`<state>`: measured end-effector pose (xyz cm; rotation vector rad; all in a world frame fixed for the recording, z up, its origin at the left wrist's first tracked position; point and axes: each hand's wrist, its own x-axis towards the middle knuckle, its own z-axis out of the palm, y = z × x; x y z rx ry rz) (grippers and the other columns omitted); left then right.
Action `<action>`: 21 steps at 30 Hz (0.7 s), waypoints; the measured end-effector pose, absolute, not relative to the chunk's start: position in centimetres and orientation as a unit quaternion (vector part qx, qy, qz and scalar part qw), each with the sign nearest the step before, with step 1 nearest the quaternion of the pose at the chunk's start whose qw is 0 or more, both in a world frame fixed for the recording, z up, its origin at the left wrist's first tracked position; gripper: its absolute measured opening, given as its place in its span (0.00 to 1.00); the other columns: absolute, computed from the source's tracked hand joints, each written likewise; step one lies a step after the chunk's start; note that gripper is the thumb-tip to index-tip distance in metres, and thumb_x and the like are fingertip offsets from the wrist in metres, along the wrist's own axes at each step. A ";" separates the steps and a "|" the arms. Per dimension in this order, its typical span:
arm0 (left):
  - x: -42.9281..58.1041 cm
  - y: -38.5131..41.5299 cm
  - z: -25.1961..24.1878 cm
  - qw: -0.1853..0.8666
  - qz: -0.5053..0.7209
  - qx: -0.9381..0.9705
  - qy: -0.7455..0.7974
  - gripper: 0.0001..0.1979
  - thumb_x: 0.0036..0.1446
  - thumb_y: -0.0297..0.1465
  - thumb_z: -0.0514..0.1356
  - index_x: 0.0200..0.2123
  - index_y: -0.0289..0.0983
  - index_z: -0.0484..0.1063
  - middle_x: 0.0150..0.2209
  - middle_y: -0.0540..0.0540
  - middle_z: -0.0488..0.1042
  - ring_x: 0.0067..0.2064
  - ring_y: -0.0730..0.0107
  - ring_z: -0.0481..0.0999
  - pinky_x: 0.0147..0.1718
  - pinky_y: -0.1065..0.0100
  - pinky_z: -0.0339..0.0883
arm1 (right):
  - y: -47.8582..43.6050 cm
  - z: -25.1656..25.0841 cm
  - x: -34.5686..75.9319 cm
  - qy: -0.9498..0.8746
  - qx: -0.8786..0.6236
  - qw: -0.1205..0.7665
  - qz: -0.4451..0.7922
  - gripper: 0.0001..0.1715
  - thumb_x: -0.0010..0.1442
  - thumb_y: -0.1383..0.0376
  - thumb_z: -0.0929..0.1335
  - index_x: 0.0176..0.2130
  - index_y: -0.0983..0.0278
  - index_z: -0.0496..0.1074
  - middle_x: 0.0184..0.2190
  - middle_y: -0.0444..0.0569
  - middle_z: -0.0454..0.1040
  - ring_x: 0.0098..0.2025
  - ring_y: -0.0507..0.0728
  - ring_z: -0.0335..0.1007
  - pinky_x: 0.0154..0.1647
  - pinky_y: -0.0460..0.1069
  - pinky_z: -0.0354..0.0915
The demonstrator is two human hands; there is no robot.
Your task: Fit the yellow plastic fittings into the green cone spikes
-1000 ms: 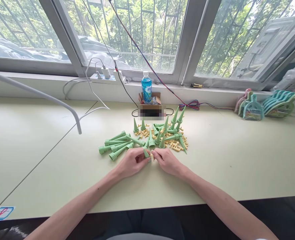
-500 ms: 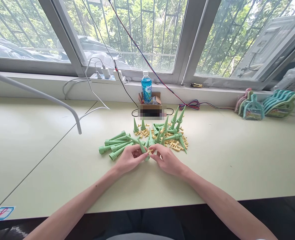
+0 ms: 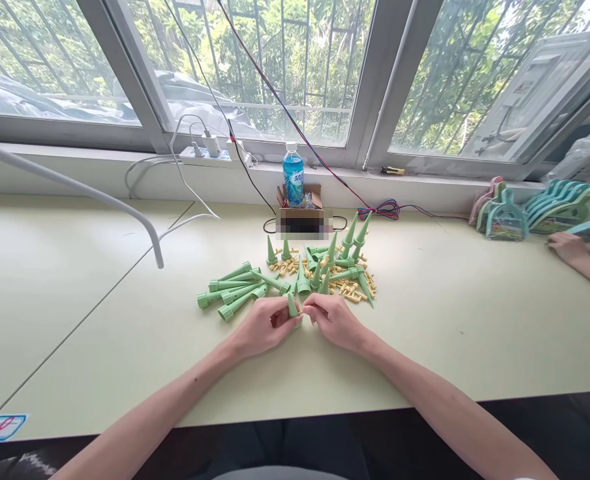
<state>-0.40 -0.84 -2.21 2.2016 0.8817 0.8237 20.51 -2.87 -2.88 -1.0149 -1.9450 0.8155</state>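
Note:
My left hand (image 3: 265, 325) is closed around a green plastic spike (image 3: 292, 307), its tapered end pointing up. Against the side of that spike, the fingertips of my right hand (image 3: 335, 323) pinch a small yellow plastic fitting (image 3: 301, 310), mostly hidden by the fingers. Just beyond my hands, several green spikes (image 3: 303, 280) stand upright or lie among loose yellow T-shaped fittings (image 3: 349, 289). To the left lies a heap of green spikes (image 3: 235, 308) with ribbed collars.
A blue bottle (image 3: 293, 177) stands in a small cardboard box (image 3: 302, 213) by the sill. Wires (image 3: 385, 209) lie coiled behind the pile. Bagged dustpan-like items (image 3: 507, 217) are at the right, where another person's hand (image 3: 569, 248) rests. A white tube (image 3: 139, 223) hangs at left.
The spike in my left hand has come closer to me and stands more upright. My right fingers have closed in on the yellow fitting. Another person's hand has entered at the right.

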 end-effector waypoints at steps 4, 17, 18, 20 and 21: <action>-0.4 -0.9 -2.5 0.248 0.308 0.865 0.308 0.09 0.62 0.30 0.60 0.29 0.36 0.70 0.21 0.54 0.61 0.23 0.76 0.59 0.24 0.73 0.56 | -2.9 -2.8 20.4 -0.750 -0.419 0.386 0.337 0.19 0.68 0.62 0.63 0.25 0.63 0.64 0.18 0.40 0.63 0.21 0.50 0.54 0.24 0.46 0.52; -0.1 -1.1 -2.0 0.250 0.312 0.860 0.316 0.06 0.59 0.30 0.61 0.30 0.35 0.74 0.20 0.54 0.62 0.21 0.77 0.58 0.22 0.73 0.55 | -2.9 -3.1 20.4 -0.747 -0.427 0.390 0.328 0.13 0.68 0.61 0.65 0.33 0.64 0.72 0.20 0.39 0.65 0.21 0.49 0.53 0.24 0.45 0.52; -0.1 -1.1 -1.9 0.265 0.311 0.851 0.328 0.06 0.59 0.30 0.61 0.30 0.34 0.75 0.19 0.55 0.60 0.21 0.77 0.57 0.22 0.73 0.54 | -2.9 -3.0 20.5 -0.753 -0.421 0.390 0.323 0.10 0.68 0.62 0.65 0.37 0.64 0.73 0.21 0.40 0.66 0.21 0.49 0.54 0.24 0.45 0.53; -0.1 -1.1 -1.7 0.303 0.312 0.829 0.351 0.07 0.59 0.31 0.61 0.30 0.33 0.75 0.19 0.55 0.58 0.21 0.78 0.56 0.21 0.73 0.52 | -2.9 -2.9 20.6 -0.766 -0.406 0.392 0.308 0.09 0.68 0.63 0.66 0.43 0.64 0.74 0.23 0.40 0.69 0.22 0.49 0.56 0.25 0.45 0.54; -0.1 -1.1 -1.7 0.322 0.312 0.818 0.361 0.08 0.59 0.32 0.61 0.30 0.33 0.75 0.19 0.55 0.59 0.22 0.78 0.56 0.21 0.74 0.52 | -2.9 -2.8 20.7 -0.771 -0.397 0.395 0.303 0.09 0.68 0.63 0.66 0.45 0.64 0.74 0.24 0.41 0.70 0.22 0.49 0.57 0.26 0.45 0.56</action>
